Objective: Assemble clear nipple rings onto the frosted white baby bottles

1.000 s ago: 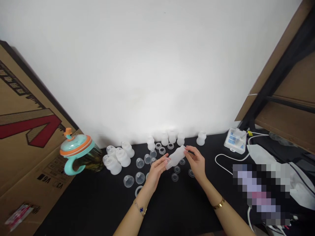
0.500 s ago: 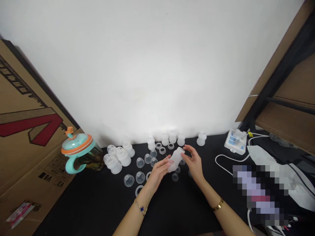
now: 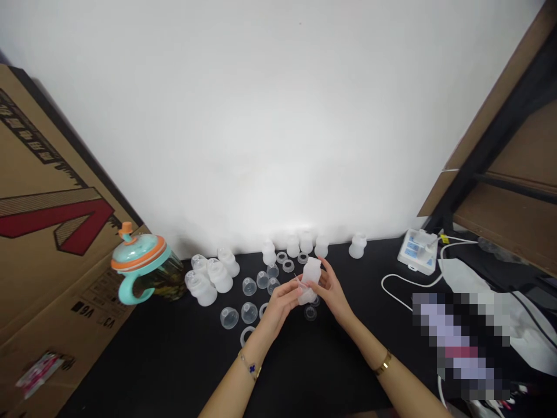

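Note:
Both my hands are closed around a small white baby bottle (image 3: 312, 270), held tilted above the black table. My left hand (image 3: 281, 305) grips it from the left, near its lower end. A thin pinkish strip (image 3: 299, 281), too small to name, shows by the left fingertips. On the other side, my right hand (image 3: 334, 295) wraps the bottle with its thumb across the front. Just left of my hands lie several clear dome caps (image 3: 249, 313) and pale rings (image 3: 288, 266). Clear nipple-like discs (image 3: 310, 313) rest below the bottle, partly hidden by my hands.
White bottles (image 3: 293, 246) stand along the wall, one apart at the right (image 3: 357, 246). Capped bottles (image 3: 220, 275) cluster at the left beside a teal-lidded jug (image 3: 148, 270) and a cardboard box (image 3: 52, 244). To the right are a power strip (image 3: 418, 251) and a white cable (image 3: 394, 277).
The bottle has turned more upright between my hands. My right hand has shifted left and down, from its top end to around its body. My left hand keeps its hold.

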Motion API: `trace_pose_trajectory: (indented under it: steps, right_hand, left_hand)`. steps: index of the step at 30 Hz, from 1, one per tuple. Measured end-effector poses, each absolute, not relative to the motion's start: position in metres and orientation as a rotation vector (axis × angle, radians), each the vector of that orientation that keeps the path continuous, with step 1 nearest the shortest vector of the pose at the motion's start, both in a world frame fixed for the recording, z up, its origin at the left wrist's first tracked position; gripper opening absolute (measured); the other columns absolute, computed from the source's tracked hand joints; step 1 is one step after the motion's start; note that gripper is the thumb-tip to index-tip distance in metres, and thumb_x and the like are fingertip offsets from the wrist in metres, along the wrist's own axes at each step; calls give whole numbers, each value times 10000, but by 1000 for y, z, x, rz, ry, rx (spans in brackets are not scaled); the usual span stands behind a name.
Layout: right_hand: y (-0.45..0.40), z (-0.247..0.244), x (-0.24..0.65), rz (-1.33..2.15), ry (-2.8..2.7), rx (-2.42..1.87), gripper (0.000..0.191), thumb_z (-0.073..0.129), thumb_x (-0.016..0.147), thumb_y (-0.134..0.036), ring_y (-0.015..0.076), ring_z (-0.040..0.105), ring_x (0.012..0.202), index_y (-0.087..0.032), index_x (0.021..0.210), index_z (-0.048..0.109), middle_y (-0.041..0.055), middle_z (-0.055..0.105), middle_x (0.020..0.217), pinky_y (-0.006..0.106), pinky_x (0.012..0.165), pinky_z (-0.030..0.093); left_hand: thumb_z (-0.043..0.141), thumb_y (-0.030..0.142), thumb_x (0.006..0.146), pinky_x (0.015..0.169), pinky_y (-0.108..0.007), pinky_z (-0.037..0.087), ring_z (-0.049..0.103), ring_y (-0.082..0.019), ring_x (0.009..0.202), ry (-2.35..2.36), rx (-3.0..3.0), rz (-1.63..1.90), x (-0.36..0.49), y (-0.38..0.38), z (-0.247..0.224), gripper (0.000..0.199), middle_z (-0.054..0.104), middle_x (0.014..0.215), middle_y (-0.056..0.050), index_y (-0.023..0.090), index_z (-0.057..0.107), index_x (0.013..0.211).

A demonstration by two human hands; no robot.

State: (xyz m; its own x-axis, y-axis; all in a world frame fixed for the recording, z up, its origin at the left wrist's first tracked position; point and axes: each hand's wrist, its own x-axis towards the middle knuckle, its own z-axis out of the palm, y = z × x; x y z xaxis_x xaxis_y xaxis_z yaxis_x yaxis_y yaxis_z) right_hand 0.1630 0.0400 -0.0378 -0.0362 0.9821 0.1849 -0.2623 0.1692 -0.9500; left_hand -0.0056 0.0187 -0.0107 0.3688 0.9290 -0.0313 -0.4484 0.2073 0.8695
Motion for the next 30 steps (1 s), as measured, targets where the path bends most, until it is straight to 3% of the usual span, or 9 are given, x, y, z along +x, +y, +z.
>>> trace_pose_trajectory:
  steps: [7, 11, 21, 30]
  right_hand:
    - [40, -33, 162, 1298, -1211, -844, 549, 790, 736, -421, 282, 684, 1017, -229, 1212, 592, 96, 724, 1110, 426, 880, 536]
    - [39, -29, 162, 1300, -1243, -828, 468, 773, 758, -421, 282, 686, 999, -219, 1155, 629, 93, 732, 1087, 412, 841, 547]
    - [38, -29, 165, 1232, -1183, -911, 505, 799, 723, -388, 292, 680, 1021, -223, 1168, 627, 80, 733, 1095, 426, 854, 555]
    - [40, -33, 167, 1182, -1207, -955, 559, 807, 712, -385, 284, 681, 1009, -223, 1215, 626, 82, 713, 1159, 430, 883, 545]
  left_hand:
    - [780, 369, 751, 956, -391, 499, 614, -330, 1158, 670, 893, 1075, -6, 19, -9, 265, 577, 1391, -131, 152, 785, 903]
    - [765, 366, 768, 951, -380, 497, 606, -329, 1173, 687, 898, 1071, -7, 20, -10, 266, 589, 1379, -134, 152, 783, 926]
    - [765, 360, 777, 1021, -394, 451, 563, -332, 1236, 701, 867, 1142, -14, 25, -12, 257, 602, 1364, -139, 154, 779, 930]
    - [772, 406, 770, 956, -400, 485, 619, -305, 1127, 709, 811, 1222, -22, 32, -16, 312, 696, 1169, -140, 151, 756, 948]
